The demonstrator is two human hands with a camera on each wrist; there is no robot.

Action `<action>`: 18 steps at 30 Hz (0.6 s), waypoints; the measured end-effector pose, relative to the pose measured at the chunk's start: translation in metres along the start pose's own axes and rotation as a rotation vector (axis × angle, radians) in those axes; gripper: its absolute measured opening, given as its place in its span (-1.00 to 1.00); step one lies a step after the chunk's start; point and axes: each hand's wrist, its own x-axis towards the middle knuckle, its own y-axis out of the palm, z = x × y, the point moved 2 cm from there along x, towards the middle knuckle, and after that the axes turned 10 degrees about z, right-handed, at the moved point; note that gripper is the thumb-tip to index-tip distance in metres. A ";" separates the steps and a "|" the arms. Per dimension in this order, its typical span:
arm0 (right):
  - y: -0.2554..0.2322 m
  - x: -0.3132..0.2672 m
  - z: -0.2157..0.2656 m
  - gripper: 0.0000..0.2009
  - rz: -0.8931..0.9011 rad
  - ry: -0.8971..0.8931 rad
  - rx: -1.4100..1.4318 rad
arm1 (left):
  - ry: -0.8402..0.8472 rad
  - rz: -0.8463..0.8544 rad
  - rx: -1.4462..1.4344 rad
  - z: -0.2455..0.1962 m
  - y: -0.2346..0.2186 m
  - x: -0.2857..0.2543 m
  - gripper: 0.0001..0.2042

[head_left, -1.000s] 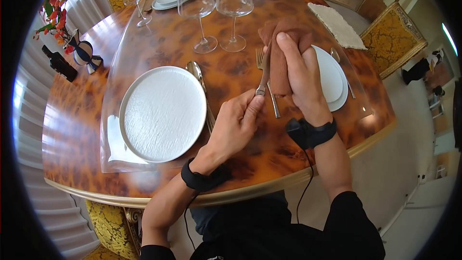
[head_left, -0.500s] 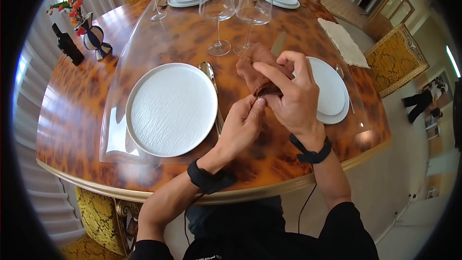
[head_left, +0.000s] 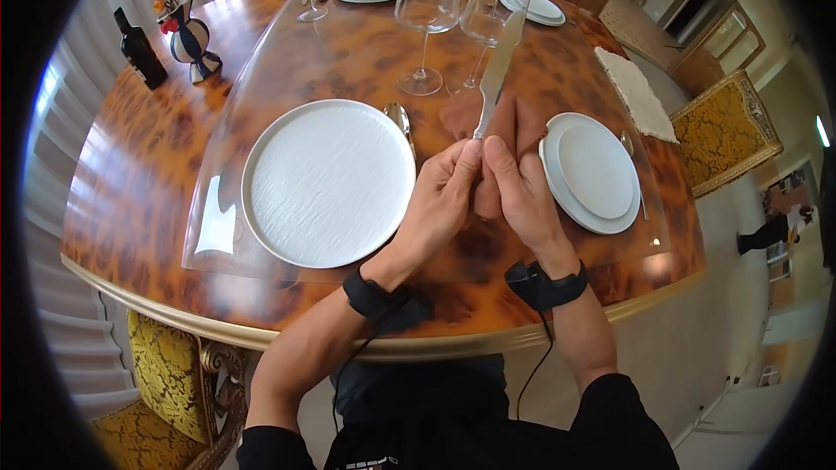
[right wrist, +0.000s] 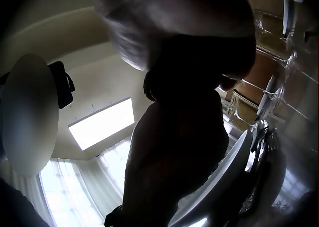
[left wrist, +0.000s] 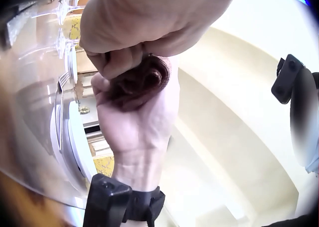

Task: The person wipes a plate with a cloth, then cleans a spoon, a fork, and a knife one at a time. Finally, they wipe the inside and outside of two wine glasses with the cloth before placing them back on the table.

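Note:
A table knife (head_left: 497, 78) points up and away from the person, its blade bare. My left hand (head_left: 442, 196) grips it by the handle, thumb near the base of the blade. Close beside it, my right hand (head_left: 528, 204) holds a brown ribbed cloth (head_left: 526, 122), which bunches behind the knife and hangs below the fingers. Both hands meet over the table between a large white plate (head_left: 326, 183) and a stack of white plates (head_left: 596, 170). In the left wrist view, the cloth (left wrist: 158, 72) is rolled within the right palm. The right wrist view is dark around the hands.
Two wine glasses (head_left: 427, 13) (head_left: 493, 22) stand just beyond the hands. A spoon (head_left: 399, 118) lies right of the large plate. Far left are a dark bottle (head_left: 139, 50) and a vase (head_left: 192, 48) of red flowers. A beige cloth mat (head_left: 636, 94) lies near the right edge.
The right hand, with the brown cloth, has come down from along the blade to beside the knife handle. The blade now stands uncovered and more upright. The head view has shifted slightly.

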 end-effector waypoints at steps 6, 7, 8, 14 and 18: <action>-0.030 0.021 0.012 -0.67 0.109 0.227 0.166 | -0.106 0.147 -0.169 0.000 0.009 -0.001 -0.72; -0.033 0.027 0.013 -0.69 0.039 0.198 0.241 | -0.094 0.168 -0.163 0.000 0.012 -0.001 -0.73; -0.036 0.033 0.015 -0.71 -0.028 0.170 0.315 | -0.152 0.229 -0.092 -0.004 0.014 -0.005 -0.76; -0.011 0.010 0.025 -0.56 0.141 0.237 -0.170 | 0.033 0.031 0.026 0.007 0.005 0.000 -0.76; -0.006 0.013 0.008 -0.57 0.203 0.099 -0.141 | 0.102 -0.043 0.191 0.009 0.001 0.001 -0.75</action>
